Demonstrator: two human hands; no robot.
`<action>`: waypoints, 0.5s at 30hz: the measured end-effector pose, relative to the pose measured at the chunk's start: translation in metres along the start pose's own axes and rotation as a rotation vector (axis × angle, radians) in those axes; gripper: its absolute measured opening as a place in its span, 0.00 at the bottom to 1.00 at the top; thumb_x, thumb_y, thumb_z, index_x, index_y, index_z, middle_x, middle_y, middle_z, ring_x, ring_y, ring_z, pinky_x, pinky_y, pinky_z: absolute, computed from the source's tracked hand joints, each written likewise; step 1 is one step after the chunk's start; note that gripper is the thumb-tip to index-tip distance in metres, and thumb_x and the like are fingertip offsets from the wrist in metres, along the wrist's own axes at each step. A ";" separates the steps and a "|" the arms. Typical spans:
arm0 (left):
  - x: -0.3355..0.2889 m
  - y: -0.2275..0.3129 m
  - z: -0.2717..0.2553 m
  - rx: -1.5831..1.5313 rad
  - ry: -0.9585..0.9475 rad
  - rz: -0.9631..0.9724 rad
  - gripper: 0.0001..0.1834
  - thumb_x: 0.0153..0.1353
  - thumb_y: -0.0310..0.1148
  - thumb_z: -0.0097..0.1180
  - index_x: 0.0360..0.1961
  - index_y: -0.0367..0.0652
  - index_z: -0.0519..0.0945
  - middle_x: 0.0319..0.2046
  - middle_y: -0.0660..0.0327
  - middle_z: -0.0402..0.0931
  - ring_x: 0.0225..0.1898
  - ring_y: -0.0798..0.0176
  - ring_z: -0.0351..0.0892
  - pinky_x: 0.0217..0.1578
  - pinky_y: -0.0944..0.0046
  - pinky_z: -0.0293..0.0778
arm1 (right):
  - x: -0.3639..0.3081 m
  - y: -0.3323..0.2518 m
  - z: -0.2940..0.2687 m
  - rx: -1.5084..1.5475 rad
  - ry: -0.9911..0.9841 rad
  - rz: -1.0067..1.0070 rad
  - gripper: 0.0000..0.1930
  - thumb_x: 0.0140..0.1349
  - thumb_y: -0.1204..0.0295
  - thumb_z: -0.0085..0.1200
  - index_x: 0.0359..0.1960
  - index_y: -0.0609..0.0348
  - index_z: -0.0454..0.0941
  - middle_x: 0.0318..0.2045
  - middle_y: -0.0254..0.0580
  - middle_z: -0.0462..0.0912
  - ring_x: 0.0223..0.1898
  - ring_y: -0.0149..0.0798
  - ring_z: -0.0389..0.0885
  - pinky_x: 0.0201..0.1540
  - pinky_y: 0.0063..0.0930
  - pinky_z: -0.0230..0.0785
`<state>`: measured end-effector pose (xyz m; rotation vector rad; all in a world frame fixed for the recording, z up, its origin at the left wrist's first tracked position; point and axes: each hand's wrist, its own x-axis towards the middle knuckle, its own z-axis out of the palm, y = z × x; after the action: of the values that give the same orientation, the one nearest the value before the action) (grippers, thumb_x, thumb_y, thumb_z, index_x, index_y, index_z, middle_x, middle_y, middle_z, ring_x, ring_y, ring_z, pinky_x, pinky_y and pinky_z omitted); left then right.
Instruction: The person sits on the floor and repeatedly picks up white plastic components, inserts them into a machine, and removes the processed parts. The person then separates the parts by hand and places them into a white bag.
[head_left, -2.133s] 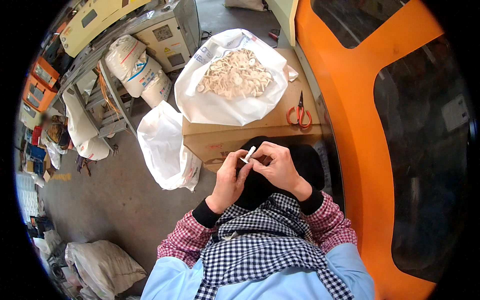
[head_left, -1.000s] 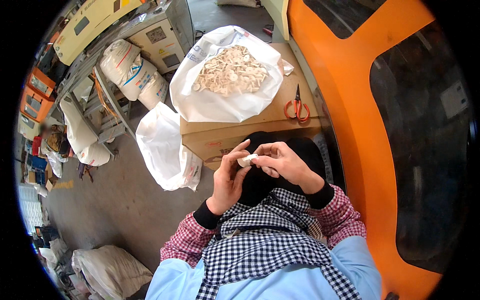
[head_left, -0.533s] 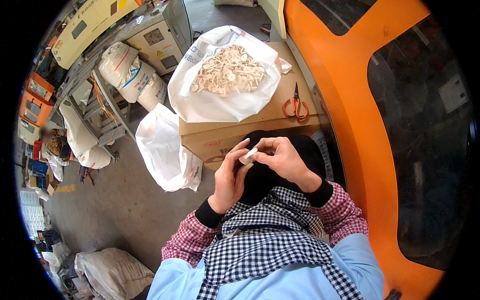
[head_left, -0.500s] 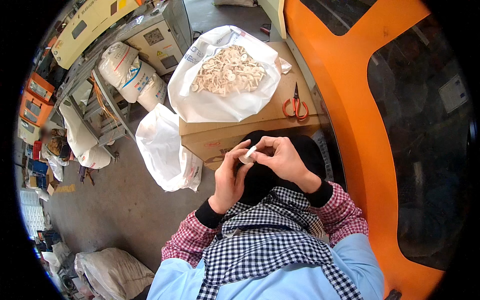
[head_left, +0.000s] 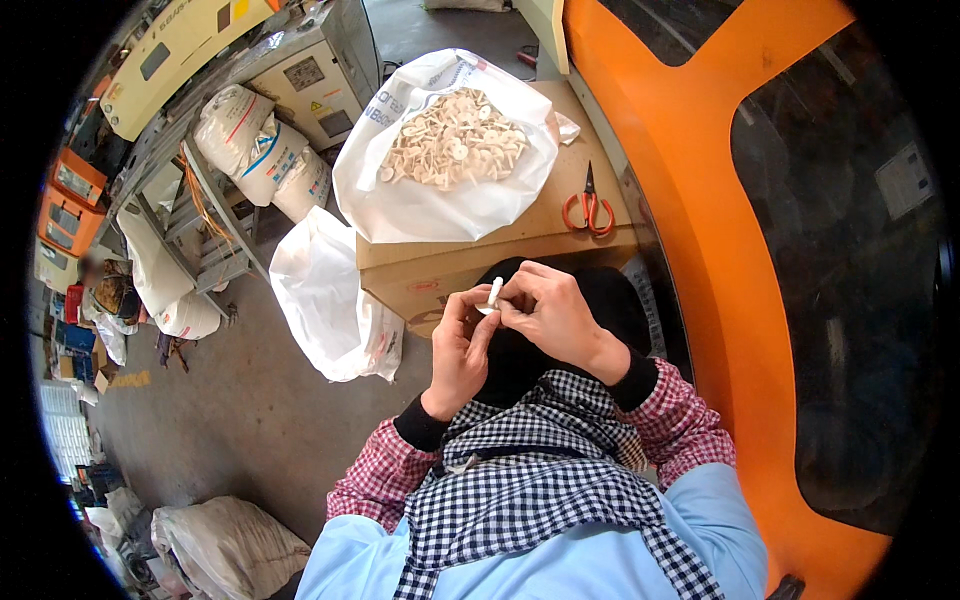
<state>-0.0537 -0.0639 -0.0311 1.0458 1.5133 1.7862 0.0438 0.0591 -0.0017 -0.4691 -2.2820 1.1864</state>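
Above my lap, both hands meet on one small white plastic part [head_left: 495,292], a round flat disc with a short stem pointing up. My left hand [head_left: 462,350] pinches the disc between thumb and fingers. From the other side, the fingertips of my right hand [head_left: 553,315] close on the part beside the stem. Beyond my hands, a white plastic sack [head_left: 440,215] lies open on a cardboard box [head_left: 480,258]. A heap of similar cream-coloured disc-and-stem parts [head_left: 455,140] fills it. Red-handled snips [head_left: 589,203] rest on the box, right of the sack.
Left of the box, a second white sack [head_left: 320,310] stands open on the floor. An orange machine panel [head_left: 690,190] with dark windows rises close on my right. Full sacks [head_left: 245,135] lean by a metal frame [head_left: 225,255] at the back left.
The white part has turned in my fingers, its stem now standing more upright with the disc seen edge-on. My right hand has shifted slightly left.
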 end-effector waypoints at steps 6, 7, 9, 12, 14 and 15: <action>0.003 -0.009 -0.001 0.029 0.004 0.040 0.10 0.61 0.17 0.46 0.44 0.33 0.68 0.45 0.56 0.71 0.40 0.68 0.74 0.43 0.69 0.72 | 0.002 0.011 0.010 0.167 0.029 0.186 0.07 0.48 0.72 0.59 0.25 0.64 0.79 0.24 0.48 0.78 0.26 0.44 0.79 0.31 0.32 0.70; 0.002 -0.010 0.000 0.010 0.008 0.053 0.11 0.61 0.16 0.46 0.44 0.33 0.68 0.46 0.55 0.71 0.41 0.68 0.74 0.44 0.69 0.72 | 0.001 0.012 0.010 0.220 0.020 0.228 0.07 0.47 0.72 0.59 0.25 0.64 0.79 0.24 0.48 0.79 0.27 0.45 0.79 0.31 0.32 0.71; -0.002 -0.009 0.002 0.013 -0.016 0.104 0.11 0.61 0.16 0.45 0.45 0.34 0.67 0.49 0.54 0.69 0.43 0.67 0.74 0.46 0.68 0.71 | 0.001 0.020 0.011 0.167 0.076 0.246 0.07 0.46 0.72 0.59 0.24 0.65 0.79 0.25 0.49 0.79 0.28 0.46 0.80 0.32 0.32 0.71; -0.007 0.007 0.008 -0.023 -0.070 0.177 0.12 0.63 0.19 0.43 0.48 0.36 0.66 0.52 0.50 0.68 0.43 0.67 0.75 0.48 0.68 0.70 | 0.003 0.051 0.006 0.012 0.181 0.246 0.08 0.46 0.72 0.59 0.24 0.66 0.79 0.25 0.49 0.80 0.29 0.47 0.80 0.34 0.32 0.72; 0.000 0.002 -0.003 -0.324 -0.054 0.010 0.12 0.64 0.21 0.43 0.49 0.36 0.66 0.54 0.48 0.67 0.42 0.67 0.75 0.47 0.70 0.71 | 0.001 0.040 -0.001 0.039 0.251 0.221 0.07 0.48 0.74 0.59 0.24 0.66 0.78 0.26 0.49 0.80 0.29 0.44 0.80 0.34 0.30 0.72; 0.002 0.001 -0.007 -0.475 -0.045 -0.072 0.13 0.65 0.22 0.42 0.50 0.36 0.66 0.54 0.47 0.66 0.41 0.67 0.75 0.46 0.70 0.71 | 0.001 0.038 -0.003 0.101 0.293 0.226 0.06 0.50 0.74 0.58 0.25 0.66 0.78 0.25 0.47 0.80 0.27 0.40 0.80 0.32 0.28 0.71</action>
<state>-0.0605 -0.0661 -0.0306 0.7759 1.0094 1.9247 0.0472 0.0821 -0.0314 -0.8218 -1.9486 1.2419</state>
